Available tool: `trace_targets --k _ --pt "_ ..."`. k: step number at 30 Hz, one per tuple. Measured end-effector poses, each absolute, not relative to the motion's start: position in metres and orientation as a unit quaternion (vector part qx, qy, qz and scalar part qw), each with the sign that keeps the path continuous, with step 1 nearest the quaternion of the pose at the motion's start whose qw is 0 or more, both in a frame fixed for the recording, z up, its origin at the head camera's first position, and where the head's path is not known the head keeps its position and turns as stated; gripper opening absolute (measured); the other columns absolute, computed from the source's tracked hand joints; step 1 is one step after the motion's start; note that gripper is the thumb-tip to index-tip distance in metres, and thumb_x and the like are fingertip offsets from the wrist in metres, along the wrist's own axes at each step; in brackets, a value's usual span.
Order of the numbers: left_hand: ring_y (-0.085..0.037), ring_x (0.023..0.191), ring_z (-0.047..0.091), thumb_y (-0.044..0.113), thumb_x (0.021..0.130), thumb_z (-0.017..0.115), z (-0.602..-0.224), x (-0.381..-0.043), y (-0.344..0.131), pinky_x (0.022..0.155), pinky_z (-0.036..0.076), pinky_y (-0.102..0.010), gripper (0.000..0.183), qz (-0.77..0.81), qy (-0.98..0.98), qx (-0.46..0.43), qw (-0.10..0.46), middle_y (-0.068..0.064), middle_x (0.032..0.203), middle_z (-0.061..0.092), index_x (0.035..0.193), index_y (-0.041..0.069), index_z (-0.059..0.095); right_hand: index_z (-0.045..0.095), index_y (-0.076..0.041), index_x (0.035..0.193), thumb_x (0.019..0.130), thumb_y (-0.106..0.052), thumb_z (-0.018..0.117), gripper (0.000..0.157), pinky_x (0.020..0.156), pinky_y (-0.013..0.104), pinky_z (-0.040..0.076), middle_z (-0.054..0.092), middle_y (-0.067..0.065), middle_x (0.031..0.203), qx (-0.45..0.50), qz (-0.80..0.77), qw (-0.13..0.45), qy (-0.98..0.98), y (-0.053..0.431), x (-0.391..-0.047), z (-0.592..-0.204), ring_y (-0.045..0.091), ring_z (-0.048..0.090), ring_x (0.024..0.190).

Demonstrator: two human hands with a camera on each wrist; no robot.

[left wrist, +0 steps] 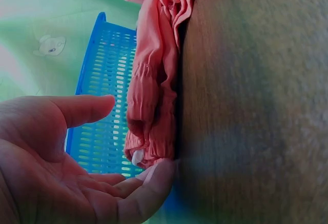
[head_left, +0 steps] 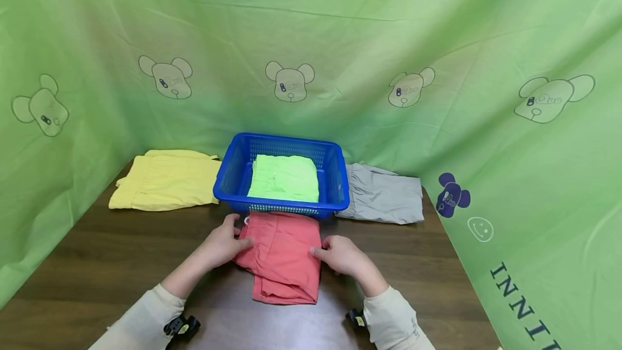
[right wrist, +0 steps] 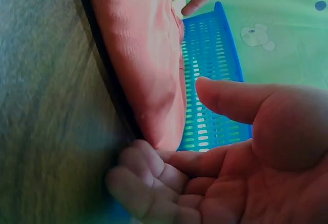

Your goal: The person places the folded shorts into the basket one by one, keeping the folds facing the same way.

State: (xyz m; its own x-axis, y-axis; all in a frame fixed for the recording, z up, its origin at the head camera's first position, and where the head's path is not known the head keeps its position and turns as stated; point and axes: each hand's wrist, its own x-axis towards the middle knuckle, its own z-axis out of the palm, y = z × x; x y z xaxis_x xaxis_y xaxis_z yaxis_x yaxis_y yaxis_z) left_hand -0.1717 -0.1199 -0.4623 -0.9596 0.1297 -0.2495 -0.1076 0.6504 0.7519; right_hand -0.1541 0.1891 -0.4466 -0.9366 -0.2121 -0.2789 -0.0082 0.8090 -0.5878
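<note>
Folded red shorts with a gathered waistband and a bit of white drawstring lie on the table, in front of the blue basket. My left hand is at their left edge; in the left wrist view its fingertips touch the waistband end, and the thumb stands apart above. At the right edge is my right hand, its fingertips against the fold and low by the table in the right wrist view, its thumb raised off the cloth. Inside the basket lies a folded bright green garment.
Left of the basket lies a folded yellow garment; a folded grey one lies to its right. A green printed curtain encloses the back and sides of the wooden table.
</note>
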Motion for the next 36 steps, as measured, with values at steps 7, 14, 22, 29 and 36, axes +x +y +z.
trace_targets --k 7,14,22,29,36 --pt "-0.04 0.115 0.062 0.029 0.092 0.075 -0.465 -0.172 -0.118 0.098 0.053 -0.056 0.083 0.423 0.896 0.004 0.137 -0.028 0.128 0.063 0.147 -0.014 0.031 0.063 -0.004 0.089 0.096 -0.031 0.071 0.028 0.054 0.038 0.058 0.065 0.015 0.071 -0.02 -0.397 0.203 0.895 0.186 -0.153 -0.451 0.02 0.062 0.052" --pt "-0.033 0.1 0.065 0.029 0.087 0.08 -0.468 -0.173 -0.114 0.089 0.056 -0.052 0.073 0.394 0.911 0.014 0.122 -0.024 0.115 0.067 0.134 -0.016 0.047 0.063 -0.001 0.095 0.096 -0.026 0.071 0.026 0.057 0.04 0.06 0.065 0.018 0.076 -0.002 -0.438 0.216 0.872 0.183 -0.156 -0.453 0.021 0.065 0.057" --pt "-0.023 0.075 0.058 0.029 0.085 0.083 -0.468 -0.173 -0.107 0.065 0.05 -0.034 0.05 0.401 0.903 -0.01 0.157 -0.011 0.087 0.063 0.111 -0.007 0.062 0.063 0.0 0.096 0.095 -0.024 0.072 0.026 0.057 0.04 0.061 0.062 0.009 0.075 -0.003 -0.443 0.211 0.871 0.182 -0.157 -0.457 0.022 0.067 0.058" --pt "-0.024 0.084 0.06 0.027 0.085 0.083 -0.466 -0.17 -0.102 0.071 0.055 -0.036 0.055 0.43 0.886 -0.023 0.171 -0.013 0.098 0.064 0.12 -0.006 0.057 0.064 0.0 0.099 0.095 -0.025 0.073 0.027 0.057 0.039 0.061 0.062 0.009 0.076 0.001 -0.438 0.213 0.873 0.181 -0.157 -0.455 0.021 0.067 0.062" --pt "-0.025 0.086 0.058 0.018 0.081 0.086 -0.459 -0.167 -0.098 0.071 0.053 -0.035 0.052 0.478 0.862 -0.013 0.168 -0.014 0.099 0.062 0.116 -0.003 0.053 0.063 0.0 0.098 0.095 -0.024 0.073 0.026 0.057 0.039 0.061 0.062 0.009 0.077 0.003 -0.442 0.214 0.871 0.181 -0.157 -0.455 0.02 0.066 0.061"
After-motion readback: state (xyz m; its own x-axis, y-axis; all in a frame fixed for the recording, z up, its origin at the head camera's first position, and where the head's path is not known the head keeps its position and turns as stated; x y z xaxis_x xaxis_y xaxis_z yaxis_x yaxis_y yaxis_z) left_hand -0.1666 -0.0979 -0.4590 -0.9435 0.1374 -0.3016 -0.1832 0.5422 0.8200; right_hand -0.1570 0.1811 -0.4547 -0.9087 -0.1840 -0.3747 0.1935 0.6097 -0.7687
